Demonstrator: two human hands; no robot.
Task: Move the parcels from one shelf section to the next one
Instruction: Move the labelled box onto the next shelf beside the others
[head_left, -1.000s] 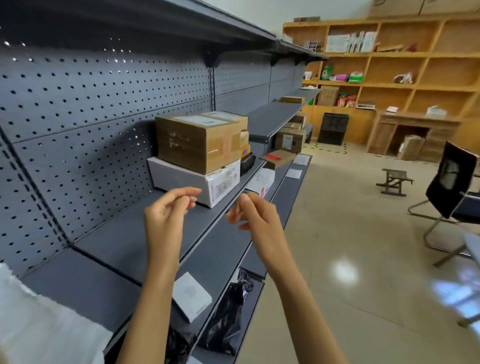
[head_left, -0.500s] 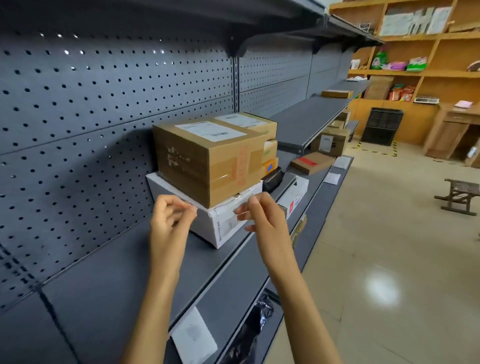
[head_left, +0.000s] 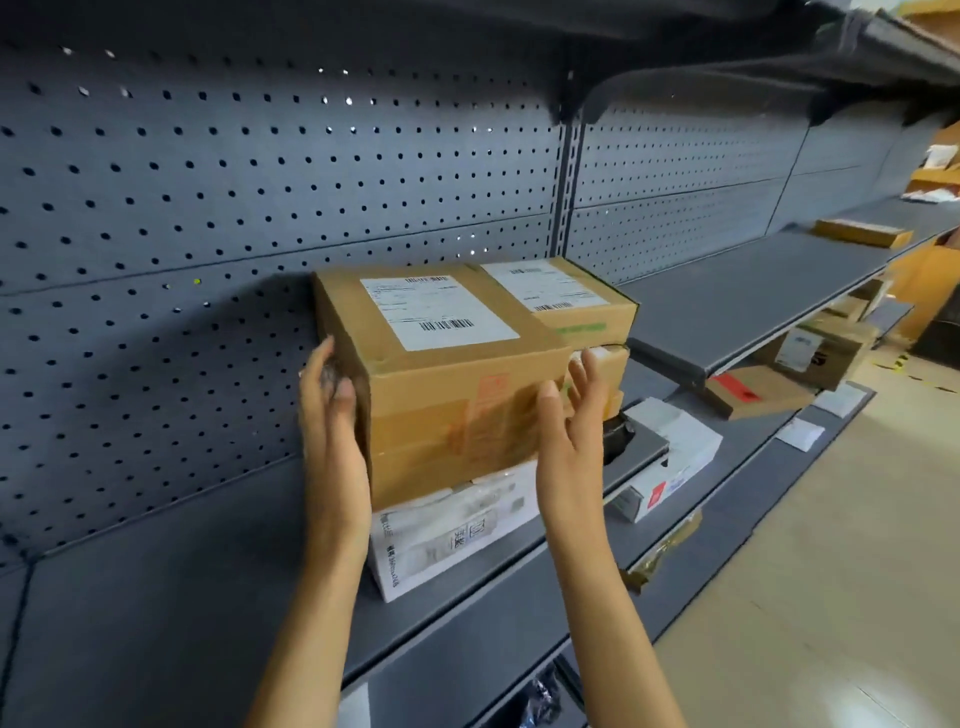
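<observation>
A large brown cardboard parcel (head_left: 441, 374) with a white shipping label lies on top of a white box (head_left: 457, 530) on the grey metal shelf (head_left: 182, 597). My left hand (head_left: 332, 431) presses flat against the parcel's left face. Around its right front corner wraps my right hand (head_left: 571, 431), thumb on the front and fingers past the edge. The parcel still rests on the white box. Behind it sits a second labelled brown box (head_left: 571, 301) with a green stripe. The shelf of the adjoining section (head_left: 753, 296) starts just right of the upright post.
A flat brown parcel (head_left: 860, 232) lies far along the adjoining shelf. Lower shelves to the right hold a white carton (head_left: 670, 462), a flat brown box with red tape (head_left: 758, 397) and a black bag (head_left: 618, 436). Pegboard backs the shelves; another shelf hangs overhead.
Both hands have risen from in front of the white box and closed in on the sides of the large brown parcel. The camera has moved closer to the stack.
</observation>
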